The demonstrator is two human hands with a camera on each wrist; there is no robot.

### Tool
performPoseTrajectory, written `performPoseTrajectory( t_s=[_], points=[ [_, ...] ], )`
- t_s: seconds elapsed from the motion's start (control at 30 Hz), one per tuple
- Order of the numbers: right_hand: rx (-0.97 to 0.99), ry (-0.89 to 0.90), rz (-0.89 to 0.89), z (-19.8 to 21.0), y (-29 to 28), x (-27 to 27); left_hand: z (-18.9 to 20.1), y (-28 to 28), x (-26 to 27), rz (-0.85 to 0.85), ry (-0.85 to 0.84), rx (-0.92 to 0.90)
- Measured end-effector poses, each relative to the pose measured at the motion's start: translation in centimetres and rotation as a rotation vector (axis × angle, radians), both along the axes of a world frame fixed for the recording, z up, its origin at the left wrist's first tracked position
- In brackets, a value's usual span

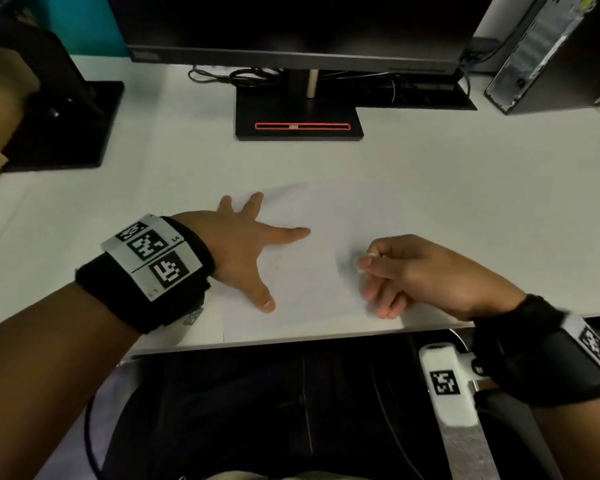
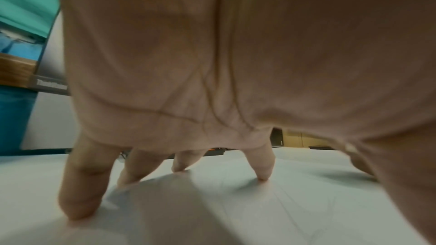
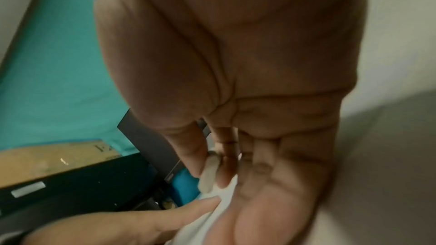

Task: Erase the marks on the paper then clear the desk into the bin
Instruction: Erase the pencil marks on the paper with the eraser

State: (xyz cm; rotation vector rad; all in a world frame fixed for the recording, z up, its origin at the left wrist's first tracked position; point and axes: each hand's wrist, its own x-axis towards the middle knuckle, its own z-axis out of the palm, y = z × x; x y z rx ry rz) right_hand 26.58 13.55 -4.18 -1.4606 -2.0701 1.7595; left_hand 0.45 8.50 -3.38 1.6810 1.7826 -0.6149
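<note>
while splayed, left hand (image 1: 238, 249) on paper (image 1: 312, 271)

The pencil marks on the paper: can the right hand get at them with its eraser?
Probably yes: the right hand pinches the eraser just beside the faint marks, and the left hand leaves them uncovered.

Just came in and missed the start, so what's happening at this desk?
A person is rubbing marks off a sheet of paper on the white desk. Their left hand is spread flat on the sheet, pinning it down. Their right hand pinches a small pale eraser against the paper. Faint pencil lines show on the sheet between the hands. No bin is in view.
</note>
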Motion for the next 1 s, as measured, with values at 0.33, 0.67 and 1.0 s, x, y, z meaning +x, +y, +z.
performPoseTrajectory(
  t_s=[0.33,0.67,1.0],
  points=[
    [0.424,-0.377,0.407,0.5,0.9,-1.7,-1.0,-0.2,1.0,-0.020,0.030,0.004],
    [0.458,-0.347,0.355,-0.1,0.9,-0.6,-1.0,0.0,1.0,-0.017,0.041,-0.020],
    [0.476,-0.349,0.400,-0.1,-0.1,-0.2,-0.9,0.1,1.0,-0.010,0.033,-0.024]
  ],
)
